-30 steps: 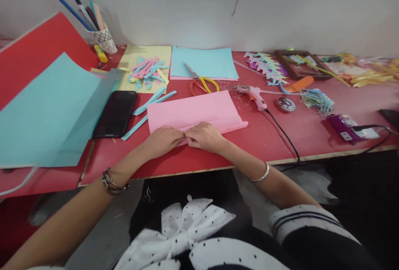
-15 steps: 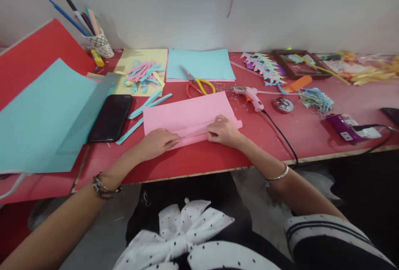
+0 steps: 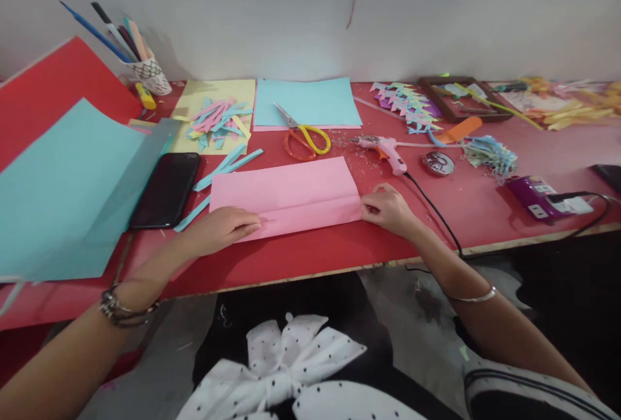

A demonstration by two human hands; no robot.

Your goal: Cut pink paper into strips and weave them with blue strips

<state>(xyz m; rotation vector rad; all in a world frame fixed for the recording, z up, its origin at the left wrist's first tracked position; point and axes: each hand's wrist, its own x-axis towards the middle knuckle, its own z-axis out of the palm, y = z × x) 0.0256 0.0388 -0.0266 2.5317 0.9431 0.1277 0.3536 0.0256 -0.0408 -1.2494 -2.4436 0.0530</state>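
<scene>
A pink sheet of paper [image 3: 286,184] lies in front of me, with a crease running along its near part. My left hand [image 3: 226,229] is closed at the sheet's near left, fingers together and thumb pressed along the paper. At the near right corner, my right hand [image 3: 387,211] is curled, its fingertips pinching the paper's edge. Light blue paper strips [image 3: 228,164] lie at the sheet's left side, one partly under it. Just beyond it rest scissors [image 3: 305,138] with one red and one yellow handle loop.
To the left are a black phone [image 3: 165,190] and large blue card [image 3: 63,193]. A pink glue gun [image 3: 385,150] with a black cord lies right, near a purple socket box [image 3: 531,198]. Cut strips sit on yellow paper [image 3: 187,106]; a pen cup [image 3: 151,75] stands behind.
My right hand has slid right to the sheet's edge, and my left hand has moved slightly left. The rolled-up near fold now lies flattened, showing a crease.
</scene>
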